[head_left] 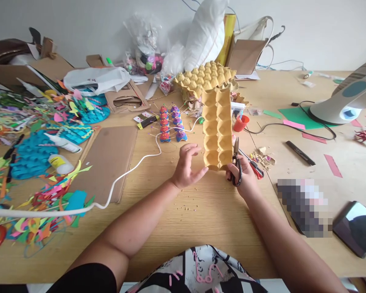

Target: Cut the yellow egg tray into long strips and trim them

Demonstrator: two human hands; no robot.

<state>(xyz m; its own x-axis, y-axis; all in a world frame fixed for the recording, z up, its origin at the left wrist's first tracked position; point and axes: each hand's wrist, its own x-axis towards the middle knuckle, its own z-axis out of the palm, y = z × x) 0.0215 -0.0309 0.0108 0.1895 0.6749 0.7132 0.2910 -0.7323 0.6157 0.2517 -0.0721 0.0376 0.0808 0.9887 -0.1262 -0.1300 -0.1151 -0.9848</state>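
Note:
A two-row strip of yellow egg carton stands upright in front of me, hollow cups facing me. My right hand grips black-handled scissors, blades pointing up, and pinches the strip's lower right corner. Beside the lower left corner is my left hand, its fingers apart; the thumb tip is close to the carton, and I cannot tell whether it touches. Left of the strip stand two painted carton rows, one red and blue, the other purple and blue, with pin-like sticks poking out.
Behind the strip lie stacked egg trays. A white cable crosses the table over a cardboard sheet. Colourful paper scraps and a glue bottle are on the left. To the right are a red cup, a utility knife and a lamp base.

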